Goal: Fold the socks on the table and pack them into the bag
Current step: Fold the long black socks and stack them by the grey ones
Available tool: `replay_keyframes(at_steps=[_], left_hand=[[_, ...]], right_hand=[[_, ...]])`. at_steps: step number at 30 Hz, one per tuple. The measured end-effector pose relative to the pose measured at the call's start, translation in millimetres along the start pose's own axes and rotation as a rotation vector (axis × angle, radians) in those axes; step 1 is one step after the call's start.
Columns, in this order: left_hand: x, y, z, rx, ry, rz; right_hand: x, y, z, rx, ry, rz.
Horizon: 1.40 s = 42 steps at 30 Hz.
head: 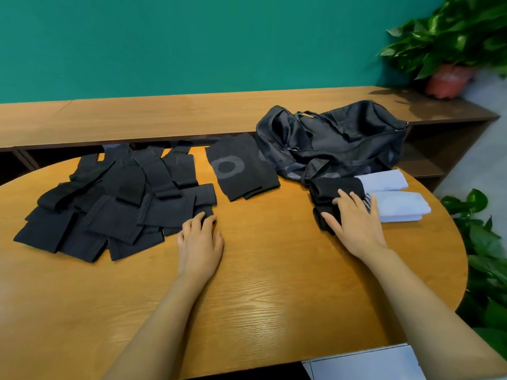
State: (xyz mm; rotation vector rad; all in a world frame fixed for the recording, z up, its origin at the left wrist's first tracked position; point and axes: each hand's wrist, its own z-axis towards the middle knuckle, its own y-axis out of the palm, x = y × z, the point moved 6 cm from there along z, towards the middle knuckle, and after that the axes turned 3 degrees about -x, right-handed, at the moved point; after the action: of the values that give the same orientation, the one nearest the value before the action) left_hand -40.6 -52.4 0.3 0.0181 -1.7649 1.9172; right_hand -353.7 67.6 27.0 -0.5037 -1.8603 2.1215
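Head view: flat hands, nothing gripped.
Left hand (200, 239) touches sock pile (118, 204); right hand (356, 223), frame right, presses folded socks (334, 187); release may unroll them.

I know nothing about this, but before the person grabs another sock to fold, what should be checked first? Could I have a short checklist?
1. Left hand at the unfolded black sock pile: ok, its fingertips touch the pile's near right edge.
2. Right hand free to help: not ok, it lies flat on the folded black socks.
3. Room to fold: ok, bare table shows between the hands.
4. Bag open: cannot tell, it lies slumped.
5. Folded socks packed: not ok, the black ones and the white folded socks lie beside the bag.
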Motion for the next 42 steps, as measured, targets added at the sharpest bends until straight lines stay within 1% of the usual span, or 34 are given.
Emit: replay_keyframes(at_steps=[2,3,4,6,8,10,12,14,16,20,22,25,29,32,37,40,42], left_hand=[[1.2,-0.5,0.0,-0.004,0.001,0.006],[1.6,-0.4,0.0,-0.005,0.002,0.006],[1.7,-0.2,-0.2,-0.007,0.003,0.003],[1.2,-0.4,-0.3,-0.008,0.003,-0.003],[1.0,-0.5,0.0,-0.009,0.002,-0.003],[1.4,-0.5,0.3,-0.009,0.002,0.003],[1.8,-0.3,0.6,-0.007,0.003,0.011],[2.1,0.2,0.5,-0.005,0.004,0.023],[2.3,0.6,0.2,-0.005,0.005,0.027],[2.1,0.2,-1.0,0.003,0.002,0.018],[2.4,-0.1,-1.3,0.003,0.000,0.020],[2.0,0.4,-1.6,0.003,-0.001,0.028],[0.8,-0.3,-0.9,0.014,-0.001,0.020],[1.0,-0.9,-1.2,0.025,0.001,-0.005],[1.3,-4.7,-2.1,0.048,0.033,-0.105],[4.8,-7.6,-5.0,0.061,0.115,-0.122],[5.8,-10.4,-8.4,0.088,0.171,-0.151]], right_hand=[[-3.6,-5.0,1.1,0.070,0.003,0.062],[-5.4,-4.2,2.5,0.068,-0.003,0.053],[-6.8,-0.6,4.5,0.031,-0.008,0.030],[-7.4,11.4,8.4,-0.095,0.002,-0.031],[-6.8,16.6,10.7,-0.155,0.018,-0.051],[-8.5,12.0,13.4,-0.135,0.028,-0.049],[-15.6,3.3,14.6,-0.067,0.011,-0.061],[-33.4,-4.4,14.8,-0.008,-0.055,-0.072],[-62.3,-6.0,15.7,-0.007,-0.154,-0.070],[-128.7,3.4,22.6,-0.085,-0.368,-0.047],[-158.3,9.6,28.9,-0.136,-0.447,-0.034],[-190.8,17.6,38.1,-0.181,-0.495,-0.076],[-204.1,25.6,46.6,-0.220,-0.447,-0.109],[-205.3,21.4,39.0,-0.129,-0.473,-0.045],[-203.9,15.1,-7.0,0.066,-0.594,0.049],[-201.9,14.8,-41.3,0.107,-0.651,0.086],[-196.5,12.3,-57.8,0.123,-0.647,0.140]])
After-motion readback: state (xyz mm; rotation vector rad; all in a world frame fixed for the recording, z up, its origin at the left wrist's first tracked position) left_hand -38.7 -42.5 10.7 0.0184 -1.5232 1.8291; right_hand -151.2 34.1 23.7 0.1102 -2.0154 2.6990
